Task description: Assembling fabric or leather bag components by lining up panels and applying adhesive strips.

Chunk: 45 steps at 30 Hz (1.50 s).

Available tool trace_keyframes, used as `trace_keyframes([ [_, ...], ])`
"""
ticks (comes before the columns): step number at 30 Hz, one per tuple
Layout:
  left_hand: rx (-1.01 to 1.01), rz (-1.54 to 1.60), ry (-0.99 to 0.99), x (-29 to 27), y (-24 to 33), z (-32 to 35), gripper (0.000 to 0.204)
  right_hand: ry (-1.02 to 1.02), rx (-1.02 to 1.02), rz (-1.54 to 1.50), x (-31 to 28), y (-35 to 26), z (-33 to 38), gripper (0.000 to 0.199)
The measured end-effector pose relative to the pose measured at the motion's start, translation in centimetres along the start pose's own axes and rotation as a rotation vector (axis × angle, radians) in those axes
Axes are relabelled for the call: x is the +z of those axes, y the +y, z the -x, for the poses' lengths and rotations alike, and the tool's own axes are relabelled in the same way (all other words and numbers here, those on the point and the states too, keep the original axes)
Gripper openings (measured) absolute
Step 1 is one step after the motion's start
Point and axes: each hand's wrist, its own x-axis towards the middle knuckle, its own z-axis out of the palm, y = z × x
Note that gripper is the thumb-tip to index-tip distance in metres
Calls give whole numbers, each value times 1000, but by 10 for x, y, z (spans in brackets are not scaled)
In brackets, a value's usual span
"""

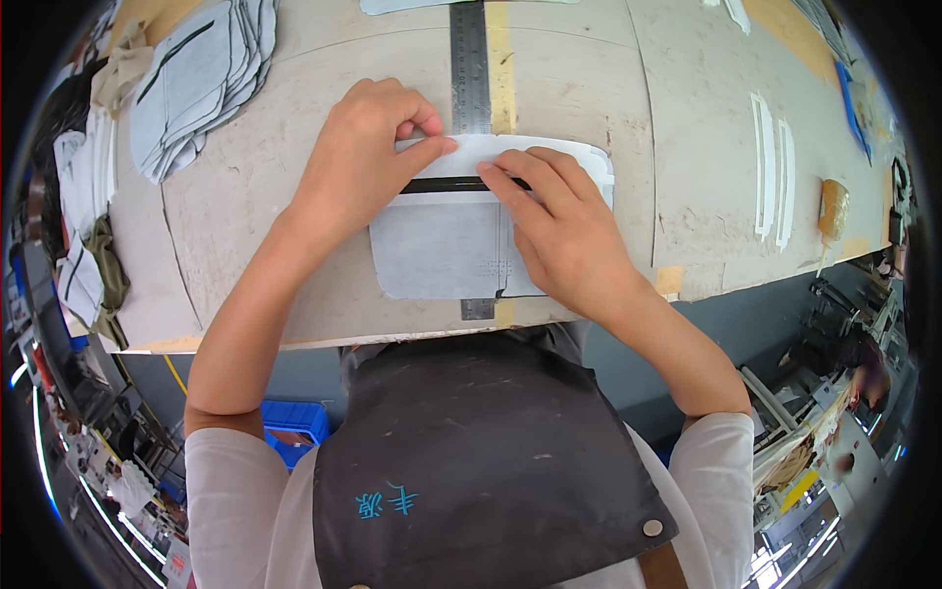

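A light grey fabric panel with rounded corners lies in front of me. A black slot or strip runs across it below a white upper band. My left hand is at the band's top edge, fingers curled and thumb tip close to the index finger; what is between them, if anything, is too small to make out. My right hand lies over the panel's right side, its fingers extended and their tips by the black strip. A metal ruler passes beneath the panel, both its ends showing.
Stacked grey fabric panels lie at the far left, beside cloth pieces. At right are white strips, a yellowish bottle-like object and a blue tool. A blue crate stands below the table's near edge.
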Motion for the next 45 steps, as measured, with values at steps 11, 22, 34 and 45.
trace_keyframes([
  [11,319,-238,245,22,-12,24,35,22,39,119,12,-2,1,46],
  [22,298,-315,-180,36,22,48,80,-84,88,192,2,2,11,50],
  [34,230,-485,-177,9,-1,71,78,-311,117,284,-24,18,33,64],
  [45,244,-426,-185,-15,-19,100,74,-256,114,275,-47,26,65,57],
])
